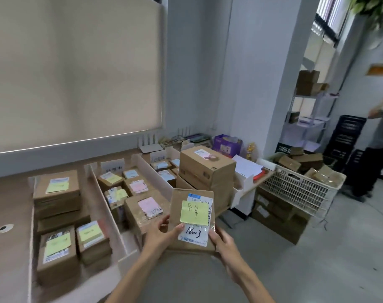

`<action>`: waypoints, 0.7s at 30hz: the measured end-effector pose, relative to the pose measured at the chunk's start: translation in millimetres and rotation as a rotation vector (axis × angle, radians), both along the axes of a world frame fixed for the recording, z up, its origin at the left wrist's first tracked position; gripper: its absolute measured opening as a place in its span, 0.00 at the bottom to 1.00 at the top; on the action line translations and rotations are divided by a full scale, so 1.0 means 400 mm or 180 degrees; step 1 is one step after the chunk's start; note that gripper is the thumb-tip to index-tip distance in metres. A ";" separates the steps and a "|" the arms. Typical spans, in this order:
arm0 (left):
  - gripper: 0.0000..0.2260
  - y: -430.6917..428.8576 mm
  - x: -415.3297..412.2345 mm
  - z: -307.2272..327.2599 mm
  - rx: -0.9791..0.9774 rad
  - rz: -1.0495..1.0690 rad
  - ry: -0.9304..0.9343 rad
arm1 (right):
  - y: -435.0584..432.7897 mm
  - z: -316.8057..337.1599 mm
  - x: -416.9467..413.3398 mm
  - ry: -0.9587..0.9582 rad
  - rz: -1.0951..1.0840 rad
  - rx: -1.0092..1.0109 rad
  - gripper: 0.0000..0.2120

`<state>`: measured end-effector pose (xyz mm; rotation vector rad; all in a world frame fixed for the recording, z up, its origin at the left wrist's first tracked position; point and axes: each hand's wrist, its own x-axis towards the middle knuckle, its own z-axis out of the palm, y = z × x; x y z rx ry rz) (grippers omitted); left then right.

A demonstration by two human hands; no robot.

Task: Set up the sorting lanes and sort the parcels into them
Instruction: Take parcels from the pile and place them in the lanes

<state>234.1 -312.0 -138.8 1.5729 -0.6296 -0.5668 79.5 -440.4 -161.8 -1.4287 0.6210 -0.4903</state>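
Flat brown parcel with yellow sticky note, held up over the table edge, left hand and right hand gripping its lower corners, white-walled sorting lanes of labelled boxes behind, white basket at right.

- Table: brown wood, with a round cable hole at left.
- White dividers stand on it, making lanes.
- Parcels with sticky notes lie in the lanes, some stacked.
- Label cards stand at the far ends.
- Router and purple bag at the back.
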 end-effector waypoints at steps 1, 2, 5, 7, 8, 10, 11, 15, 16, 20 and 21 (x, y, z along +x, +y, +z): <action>0.22 -0.046 -0.013 -0.006 0.0029 -0.0110 -0.0075 | -0.042 -0.003 -0.023 0.0020 -0.0085 0.0038 0.21; 0.24 -0.101 -0.034 -0.010 0.0093 -0.0242 -0.0117 | -0.092 -0.011 -0.053 0.0035 -0.0186 0.0104 0.20; 0.30 -0.256 -0.083 -0.031 0.0260 -0.0419 -0.0184 | -0.216 -0.031 -0.123 0.0105 -0.0377 0.0152 0.20; 0.30 -0.347 -0.113 -0.037 0.0344 -0.0478 -0.0249 | -0.298 -0.044 -0.152 0.0150 -0.0496 0.0138 0.20; 0.30 -0.394 -0.125 -0.042 0.0394 -0.0483 -0.0286 | -0.340 -0.052 -0.164 0.0158 -0.0563 0.0096 0.22; 0.28 -0.494 -0.144 -0.056 0.0456 -0.0505 -0.0348 | -0.432 -0.064 -0.183 0.0182 -0.0679 0.0050 0.26; 0.28 -0.535 -0.149 -0.063 0.0468 -0.0523 -0.0351 | -0.472 -0.068 -0.189 0.0239 -0.0710 0.0042 0.26; 0.25 -0.758 -0.168 -0.097 0.0496 -0.0610 -0.0371 | -0.696 -0.097 -0.201 0.0452 -0.0812 0.0012 0.19; 0.19 -0.809 -0.170 -0.103 0.0512 -0.0632 -0.0364 | -0.748 -0.097 -0.199 0.0478 -0.0852 -0.0020 0.19; 0.15 -1.046 -0.168 -0.135 0.0454 -0.0603 -0.0175 | -0.991 -0.073 -0.177 0.0708 -0.0909 -0.0291 0.14; 0.17 -1.090 -0.167 -0.139 0.0418 -0.0609 -0.0057 | -1.044 -0.067 -0.171 0.0852 -0.0936 -0.0434 0.15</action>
